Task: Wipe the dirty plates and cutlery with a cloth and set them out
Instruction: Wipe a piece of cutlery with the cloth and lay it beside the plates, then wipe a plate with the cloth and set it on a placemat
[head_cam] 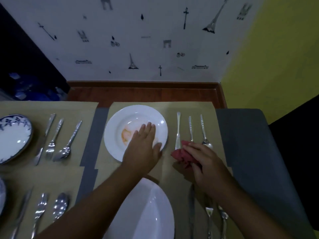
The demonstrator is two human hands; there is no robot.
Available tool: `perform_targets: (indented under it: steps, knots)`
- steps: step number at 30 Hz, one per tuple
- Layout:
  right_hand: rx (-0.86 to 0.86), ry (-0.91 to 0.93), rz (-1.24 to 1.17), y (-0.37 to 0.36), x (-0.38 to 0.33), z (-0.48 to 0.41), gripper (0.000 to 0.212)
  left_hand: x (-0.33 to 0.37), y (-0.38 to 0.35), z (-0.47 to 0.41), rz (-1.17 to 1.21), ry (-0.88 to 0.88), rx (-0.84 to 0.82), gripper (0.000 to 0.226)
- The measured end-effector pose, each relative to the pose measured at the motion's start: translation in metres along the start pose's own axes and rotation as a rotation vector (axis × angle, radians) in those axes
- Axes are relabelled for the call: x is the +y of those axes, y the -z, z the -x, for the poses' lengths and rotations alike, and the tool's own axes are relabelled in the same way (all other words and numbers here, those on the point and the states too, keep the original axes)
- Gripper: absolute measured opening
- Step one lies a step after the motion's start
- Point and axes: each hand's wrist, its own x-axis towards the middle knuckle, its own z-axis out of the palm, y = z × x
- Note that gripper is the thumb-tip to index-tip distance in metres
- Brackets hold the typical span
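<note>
left hand flat, fingers spread, on stained plate; right hand clutching red cloth

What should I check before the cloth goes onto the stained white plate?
1. Red cloth in right hand: ok, bunched in the grip.
2. Left hand steadying the stained plate: ok, palm lies on its near right rim.
3. Orange smear exposed: ok, left of the fingers.
4. Path from cloth to plate: not ok, the knife lies between.
5. Cloth clear of the fork: cannot tell, they overlap in view.
</note>
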Motion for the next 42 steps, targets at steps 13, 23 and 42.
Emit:
perform_targets:
  steps: [13, 23, 42]
  knots:
    - [-0.072, 0.003, 0.056, -0.082, -0.106, -0.109, 0.049, -0.126, 0.068, -0.025, 0.848, 0.761, 0.03, 0.039]
    - [-0.27, -0.191, 0.316, -0.124, -0.102, -0.135, 0.066, -0.147, 0.066, -0.031, 0.986, 0.732, -0.211, 0.024]
    - [-0.408, 0.145, 0.26, -0.096, -0.15, -0.049, 0.027, -0.097, 0.098, 0.037, 0.999, 0.518, -0.127, 0.024]
